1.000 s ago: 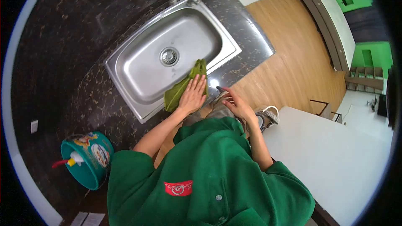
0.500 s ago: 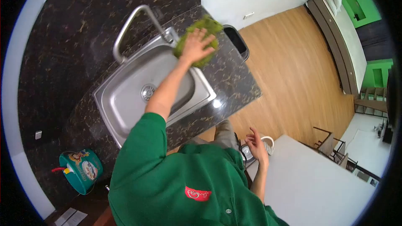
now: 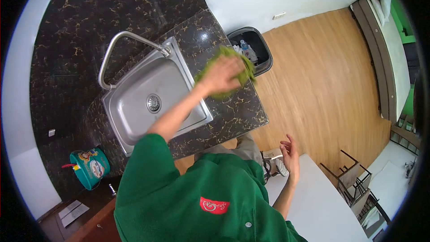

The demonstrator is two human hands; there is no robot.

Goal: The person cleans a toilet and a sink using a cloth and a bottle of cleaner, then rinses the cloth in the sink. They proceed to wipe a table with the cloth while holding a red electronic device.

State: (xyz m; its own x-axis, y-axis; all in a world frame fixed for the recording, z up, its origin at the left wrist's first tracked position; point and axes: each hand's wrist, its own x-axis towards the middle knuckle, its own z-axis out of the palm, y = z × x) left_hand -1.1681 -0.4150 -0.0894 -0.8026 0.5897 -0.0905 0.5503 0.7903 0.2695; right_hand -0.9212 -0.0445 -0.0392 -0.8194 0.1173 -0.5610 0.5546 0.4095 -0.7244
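Observation:
My left hand (image 3: 224,74) lies over a green cloth (image 3: 217,93), fingers bent onto it and somewhat blurred. Under the cloth is the dark marbled countertop (image 3: 237,114), to the right of the steel sink (image 3: 174,78). Part of the cloth reaches the counter's edge beside the bin, and the palm covers its middle. My right hand (image 3: 290,157) hangs in the air near the white table (image 3: 309,197), fingers apart and slightly curled, holding nothing.
A curved faucet (image 3: 127,36) arches over the sink's back. Just past the counter edge stands a grey bin (image 3: 265,62) with plastic bottles inside. A teal bucket (image 3: 92,168) sits at the left. A chair (image 3: 351,177) is at the right, on the wooden floor (image 3: 313,85).
My left hand and the cloth have moved from beside the faucet base toward the counter's outer edge. The view has shifted, showing more of the bin. My right hand remains raised with nothing in it.

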